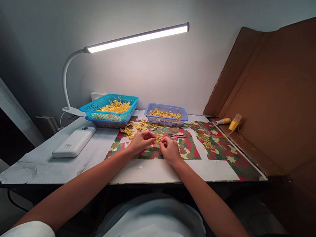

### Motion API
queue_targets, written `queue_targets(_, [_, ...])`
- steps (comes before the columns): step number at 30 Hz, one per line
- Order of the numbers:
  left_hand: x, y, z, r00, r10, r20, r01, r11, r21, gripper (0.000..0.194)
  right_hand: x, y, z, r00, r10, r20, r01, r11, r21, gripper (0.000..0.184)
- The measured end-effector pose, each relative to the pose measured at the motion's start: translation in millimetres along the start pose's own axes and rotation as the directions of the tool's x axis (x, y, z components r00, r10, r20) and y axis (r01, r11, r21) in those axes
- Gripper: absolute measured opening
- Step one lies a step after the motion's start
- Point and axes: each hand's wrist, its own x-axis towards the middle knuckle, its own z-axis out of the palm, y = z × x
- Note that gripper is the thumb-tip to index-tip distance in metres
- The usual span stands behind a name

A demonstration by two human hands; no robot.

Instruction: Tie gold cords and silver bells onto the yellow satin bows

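Observation:
My left hand [141,141] pinches one side of a small yellow ribbon bow [158,137] above the camouflage-patterned sheet. From the other side, my right hand [170,151] closes thumb and finger at the bow's edge, where a tiny shiny spot shows. Just beyond my left fingers, loose yellow ribbon pieces [127,131] and a few small silvery things [148,128] lie on the sheet. A pair of small snips or a cutter with a red handle [177,136] rests behind my right hand.
A blue basket [89,114] of yellow ribbon pieces stands at the back left, a purple basket [165,121] of gold cords at the back middle. A white power bank [73,142] lies left. The desk lamp [139,37] hangs overhead; cardboard [288,92] walls the right side.

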Motion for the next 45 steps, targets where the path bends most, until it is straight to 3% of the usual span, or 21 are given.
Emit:
queue_targets(7, [0.2,-0.3,2.6,1.0,0.003,-0.022,-0.004,0.998,-0.057,0.026,-1.4,0.2,2.7,0.999,0.049,0.021,-0.05,0.995,0.081,0.007])
queue_targets(15, [1.5,-2.0,3.8,0.997,-0.07,-0.029,0.065,0.986,-0.15,0.03,-1.8,-0.8,1.4,0.995,0.085,0.043,-0.09,0.988,0.125,0.008])
queue_targets(26, [1.6,-0.1,4.1,0.995,-0.097,-0.033,0.09,0.982,-0.165,0.036,-1.7,1.1,3.2,0.995,0.099,0.013,-0.1,0.986,0.133,0.01])
queue_targets(45, [1.7,-5.1,3.6,0.997,0.058,-0.043,-0.058,0.998,0.018,0.031,-1.7,-2.2,3.2,0.993,0.12,-0.008,-0.117,0.984,0.135,0.01])
